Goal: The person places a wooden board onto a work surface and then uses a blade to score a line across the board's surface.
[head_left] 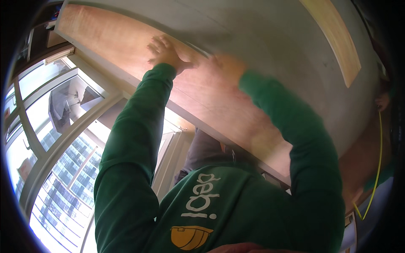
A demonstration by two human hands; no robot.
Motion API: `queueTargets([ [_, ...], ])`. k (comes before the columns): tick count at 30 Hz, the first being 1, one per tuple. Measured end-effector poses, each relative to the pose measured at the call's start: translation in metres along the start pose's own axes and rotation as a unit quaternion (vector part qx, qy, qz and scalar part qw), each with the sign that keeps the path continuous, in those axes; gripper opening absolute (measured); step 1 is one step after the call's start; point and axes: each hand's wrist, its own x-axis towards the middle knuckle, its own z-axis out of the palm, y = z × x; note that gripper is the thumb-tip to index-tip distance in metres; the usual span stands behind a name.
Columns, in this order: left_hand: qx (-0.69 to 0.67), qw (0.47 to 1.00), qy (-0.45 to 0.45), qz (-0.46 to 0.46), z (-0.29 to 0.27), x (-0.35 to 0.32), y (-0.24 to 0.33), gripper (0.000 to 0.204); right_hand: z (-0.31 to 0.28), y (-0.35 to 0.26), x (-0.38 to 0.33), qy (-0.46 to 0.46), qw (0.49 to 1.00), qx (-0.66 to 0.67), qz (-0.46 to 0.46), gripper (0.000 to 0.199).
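Note:
A long strip of reddish-brown plywood (236,107) lies slanting across a grey sheet (278,46). My left hand (164,52) presses on the strip near its far edge, fingers spread and palm down. Just to the right, my right hand (230,67) is smeared by motion at that same edge, its fingers apparently curled. A slim, pale streak (197,49) runs from its fingers along the edge toward my left hand; blur hides what kind of thing it is.
At the far right lies a narrower, pale wooden strip (337,38) on the grey sheet. Another person's hand (383,101) is at the right rim, by a hanging yellow measuring tape (375,177). Windows (63,168) stand on the left.

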Motion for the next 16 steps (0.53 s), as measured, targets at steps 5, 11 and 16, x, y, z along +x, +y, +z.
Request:
queueTargets([
  [5, 0.020, 1.000, 0.002, -0.009, 0.000, -0.003, -0.002, 0.157, -0.009, -0.049, 0.054, -0.084, 0.994, -0.003, 0.073, 0.042],
  [11, 0.014, 1.000, 0.011, -0.002, 0.003, -0.003, 0.002, 0.156, 0.002, -0.003, 0.013, -0.087, 0.988, -0.112, 0.058, 0.025],
  [16, 0.000, 1.000, 0.014, -0.010, 0.003, -0.009, 0.000, 0.156, -0.002, 0.049, -0.091, 0.004, 0.944, 0.329, -0.017, 0.040],
])
